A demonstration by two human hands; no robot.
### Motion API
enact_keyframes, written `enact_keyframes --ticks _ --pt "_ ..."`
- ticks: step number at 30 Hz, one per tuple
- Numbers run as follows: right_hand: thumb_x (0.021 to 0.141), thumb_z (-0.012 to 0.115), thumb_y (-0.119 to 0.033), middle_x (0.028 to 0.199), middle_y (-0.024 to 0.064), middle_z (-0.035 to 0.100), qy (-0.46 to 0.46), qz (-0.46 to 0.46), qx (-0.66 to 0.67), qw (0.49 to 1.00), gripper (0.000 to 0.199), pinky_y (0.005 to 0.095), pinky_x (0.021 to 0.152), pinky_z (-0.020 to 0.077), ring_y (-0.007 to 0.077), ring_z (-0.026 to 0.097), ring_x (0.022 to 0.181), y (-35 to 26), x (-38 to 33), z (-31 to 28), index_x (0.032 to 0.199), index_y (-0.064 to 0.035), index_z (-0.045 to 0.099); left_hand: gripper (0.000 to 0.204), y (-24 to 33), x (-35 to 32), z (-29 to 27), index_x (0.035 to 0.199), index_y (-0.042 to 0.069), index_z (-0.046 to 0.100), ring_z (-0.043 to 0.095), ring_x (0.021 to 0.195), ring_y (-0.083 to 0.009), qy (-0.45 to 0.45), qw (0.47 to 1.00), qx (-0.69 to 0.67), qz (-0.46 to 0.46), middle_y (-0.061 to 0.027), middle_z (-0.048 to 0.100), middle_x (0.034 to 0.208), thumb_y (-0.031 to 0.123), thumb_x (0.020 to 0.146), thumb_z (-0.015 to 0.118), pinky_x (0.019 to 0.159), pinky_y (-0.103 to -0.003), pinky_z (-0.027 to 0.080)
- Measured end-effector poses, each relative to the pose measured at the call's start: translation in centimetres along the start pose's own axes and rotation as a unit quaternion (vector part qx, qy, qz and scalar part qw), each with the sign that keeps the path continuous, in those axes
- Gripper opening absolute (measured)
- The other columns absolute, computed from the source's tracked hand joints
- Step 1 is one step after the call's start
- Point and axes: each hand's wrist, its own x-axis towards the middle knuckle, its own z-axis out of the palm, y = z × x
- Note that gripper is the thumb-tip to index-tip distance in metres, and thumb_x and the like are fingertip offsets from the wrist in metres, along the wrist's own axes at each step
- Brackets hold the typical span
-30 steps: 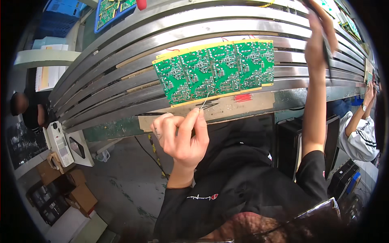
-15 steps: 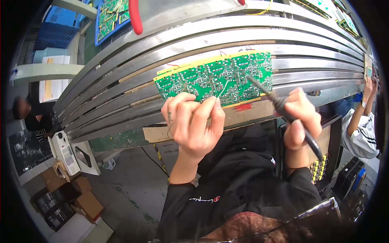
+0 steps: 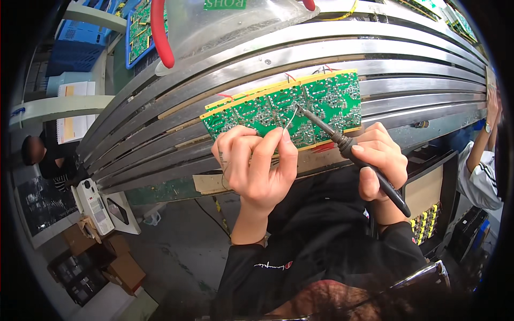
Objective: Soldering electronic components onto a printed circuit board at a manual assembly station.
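A green circuit board panel [image 3: 332, 104] with yellow edges lies solder side up on the metal rails, several red wires poking out along its far edge. My left hand [image 3: 259, 163] is closed over the near left part of the board and pinches a thin strand of solder wire [image 3: 290, 119]. With my right hand [image 3: 383, 160] I grip the dark handle of a soldering iron [image 3: 342, 143]. The iron's tip meets the board near its middle, right by the end of the solder wire. Contact between tip and wire is too small to make out.
Long metal rails [image 3: 214, 69] curve across the bench. Beyond the board sits a clear plastic container with red handles [image 3: 161, 37]. A blue tray of boards [image 3: 142, 40] stands far left. People are visible at the left [image 3: 45, 152] and the right [image 3: 482, 155].
My right hand has moved left with the soldering iron, bringing its tip to the solder wire's end. My left hand keeps its pinch. The clear container shows more fully.
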Motion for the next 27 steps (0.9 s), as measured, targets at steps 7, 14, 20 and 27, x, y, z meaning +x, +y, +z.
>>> enact_keyframes --ticks 7,14,20,27 --pt "0.084 0.064 -0.015 0.077 0.0116 0.070 -0.029 -0.042 -0.058 0.997 0.022 0.0351 0.065 0.0471 0.0224 0.060 0.063 -0.5 0.1 0.1 0.097 0.0001 0.073 0.024 0.6 1.0 -0.2 0.093 0.010 0.071 0.053 0.077 -0.0212 -0.048 0.998 0.026 0.003 0.0002 0.052 0.079 -0.001 0.072 0.075 0.081 -0.040 0.044" --pt "0.083 0.064 -0.016 0.076 0.0119 0.069 -0.007 -0.017 -0.020 1.000 0.023 0.0356 0.066 0.0469 0.0227 0.059 0.062 -0.2 0.1 0.0 0.097 -0.0004 0.073 0.026 1.1 1.0 -0.8 0.095 0.012 0.072 0.050 0.075 -0.0202 0.009 0.997 0.005 -0.071 0.0017 0.051 0.078 -0.001 0.074 0.075 0.078 -0.036 0.042" --pt "0.082 0.064 -0.018 0.077 0.0128 0.069 -0.009 0.010 0.022 1.000 0.026 0.0367 0.067 0.0468 0.0234 0.058 0.063 -0.1 -0.3 -0.8 0.098 -0.0001 0.073 0.025 -0.2 0.7 -2.5 0.095 0.014 0.073 0.048 0.073 -0.0194 -0.001 0.998 0.041 -0.050 0.0015 0.051 0.079 -0.001 0.075 0.076 0.077 -0.035 0.042" --pt "0.091 0.058 -0.029 0.075 0.0133 0.070 0.030 0.017 0.044 0.998 0.032 0.0388 0.072 0.0430 0.0216 0.051 0.064 0.0 -0.3 -1.1 0.107 -0.0032 0.069 0.023 -1.2 -0.4 -2.8 0.094 0.012 0.072 0.054 0.082 -0.0222 -0.029 0.996 0.070 -0.043 -0.0012 0.055 0.088 -0.001 0.076 0.076 0.083 -0.039 0.046"
